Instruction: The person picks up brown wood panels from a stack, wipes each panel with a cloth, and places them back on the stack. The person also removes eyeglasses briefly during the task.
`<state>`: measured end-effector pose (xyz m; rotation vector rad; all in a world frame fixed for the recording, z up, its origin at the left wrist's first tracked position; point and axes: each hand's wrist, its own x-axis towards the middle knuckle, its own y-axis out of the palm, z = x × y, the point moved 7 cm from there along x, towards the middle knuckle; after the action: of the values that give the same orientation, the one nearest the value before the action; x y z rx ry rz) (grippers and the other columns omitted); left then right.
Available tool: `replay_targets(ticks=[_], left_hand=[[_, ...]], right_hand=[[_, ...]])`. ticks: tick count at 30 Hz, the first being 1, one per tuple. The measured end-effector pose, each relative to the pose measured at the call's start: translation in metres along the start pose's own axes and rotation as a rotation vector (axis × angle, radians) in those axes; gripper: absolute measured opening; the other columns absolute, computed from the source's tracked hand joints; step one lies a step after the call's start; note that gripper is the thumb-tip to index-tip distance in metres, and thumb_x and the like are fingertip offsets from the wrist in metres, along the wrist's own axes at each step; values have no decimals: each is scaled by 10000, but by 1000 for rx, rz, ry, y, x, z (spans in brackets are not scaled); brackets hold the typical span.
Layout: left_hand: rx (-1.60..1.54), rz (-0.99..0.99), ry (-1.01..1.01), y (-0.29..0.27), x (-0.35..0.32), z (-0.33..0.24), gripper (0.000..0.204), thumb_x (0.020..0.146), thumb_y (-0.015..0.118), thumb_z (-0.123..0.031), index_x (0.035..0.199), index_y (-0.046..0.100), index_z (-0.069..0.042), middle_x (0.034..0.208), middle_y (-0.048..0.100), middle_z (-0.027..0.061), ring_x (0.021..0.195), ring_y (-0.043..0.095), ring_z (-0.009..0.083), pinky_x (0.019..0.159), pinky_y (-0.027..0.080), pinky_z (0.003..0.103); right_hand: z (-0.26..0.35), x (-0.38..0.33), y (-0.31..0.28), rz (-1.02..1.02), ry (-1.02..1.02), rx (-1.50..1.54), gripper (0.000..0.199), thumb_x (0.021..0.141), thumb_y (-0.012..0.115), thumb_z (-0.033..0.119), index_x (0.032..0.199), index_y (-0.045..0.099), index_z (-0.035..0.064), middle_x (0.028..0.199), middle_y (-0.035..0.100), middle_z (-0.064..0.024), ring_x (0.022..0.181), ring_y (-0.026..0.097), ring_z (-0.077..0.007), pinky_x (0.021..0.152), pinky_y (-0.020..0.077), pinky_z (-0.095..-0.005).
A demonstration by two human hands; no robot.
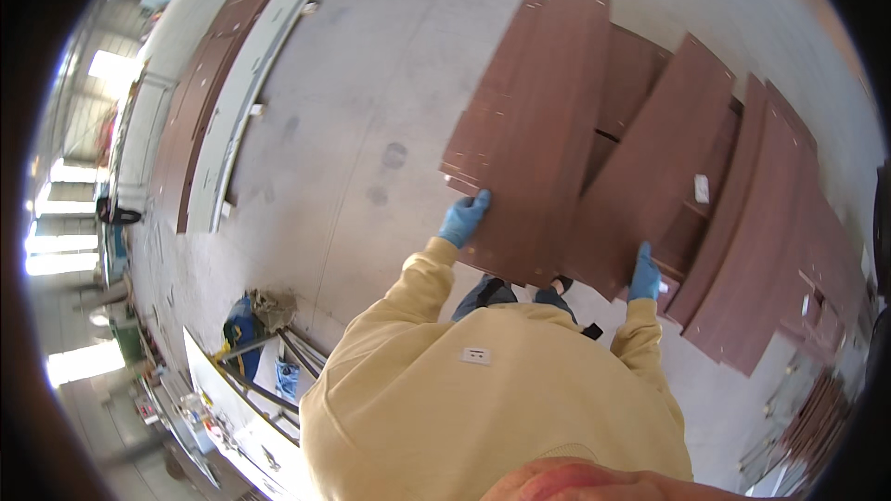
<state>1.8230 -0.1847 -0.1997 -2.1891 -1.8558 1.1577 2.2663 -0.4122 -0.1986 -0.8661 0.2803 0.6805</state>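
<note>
Blue gloves cover both hands. My left hand (464, 219) grips the near left edge of a long, dark reddish-brown panel (538, 130), its thumb on top and its other fingers partly hidden. My right hand (644, 272) is at the near right edge of a second brown panel (659, 148), which lies slanted across the pile. That hand is closed on the edge, with the fingers below mostly out of sight. More brown panels show beneath and between these two. A small white label (701, 188) lies on a panel right of the slanted one.
More brown panels (756, 232) overlap on the right. Across the grey floor (353, 111) at the left lie further brown panels (206, 83) beside a pale strip (251, 93). A white-topped bench (251, 441) with a metal frame stands near left. Brown pieces (817, 422) are stacked near right.
</note>
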Motion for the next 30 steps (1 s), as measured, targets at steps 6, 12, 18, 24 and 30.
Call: replay_targets(ticks=[6,12,18,24,30], left_hand=[[-60,74,-34,-3,-4,11,703,969,635,-627,1097,741,56,931,733,120,873,645,189,841,532,355],[1,-29,93,6,4,-2,712,987,616,-622,1161,719,60,1037,755,154,974,665,221,910,532,378],[12,70,128,2,10,7,649,1011,605,-529,1272,685,59,1169,748,222,1078,707,317,957,536,426],[328,-218,450,-10,-48,-76,576,952,656,-409,1297,656,52,1215,704,267,1157,656,433,1023,512,487],[648,-406,766,21,-94,-122,737,889,741,-444,1466,529,-39,1465,543,294,1353,498,503,1115,427,561]], right_hand=[[-27,16,21,-30,250,307,975,942,562,740,1307,630,-161,1308,699,-245,1156,680,-368,1025,528,-411],[-50,47,23,-151,217,280,853,977,576,670,1317,657,-109,1286,708,-200,1172,661,-280,1013,513,-396],[-4,22,-8,-268,130,182,745,999,554,643,1083,748,-71,1026,755,-201,951,691,-319,894,523,-434],[19,9,-42,-219,132,157,774,998,531,655,1235,716,-58,1203,727,-267,1123,683,-392,996,506,-454],[4,29,-52,-183,163,35,759,999,519,663,1282,697,-19,1251,710,-248,1157,669,-418,946,561,-478]])
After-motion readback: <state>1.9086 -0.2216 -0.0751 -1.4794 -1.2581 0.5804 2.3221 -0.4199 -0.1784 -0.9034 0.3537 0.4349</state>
